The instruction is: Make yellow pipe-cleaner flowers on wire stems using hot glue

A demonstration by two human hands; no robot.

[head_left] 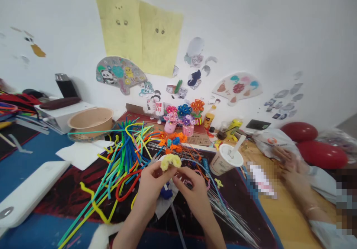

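A fuzzy yellow pipe-cleaner piece (171, 161), bent into small loops like petals, is held up in front of me. My left hand (152, 180) pinches it from the left, fingers closed. From the right, my right hand (192, 185) closes thumb and fingers at its lower edge; the exact grip is partly hidden. Below the hands lie a dark blue object (166, 191) and a pale scrap, largely covered. Close by on the left is a heap of coloured pipe cleaners (129, 144). Thin wire stems (231, 213) are spread to the right of my right hand.
A lidded cup with a straw (226, 159) stands right of my hands. Behind are orange pipe-cleaner pieces (174, 139) and potted pipe-cleaner flowers (187, 120). To the left are a tan bowl (90, 120) and a white device (30, 193). Another person's hands (295, 178) are at the right.
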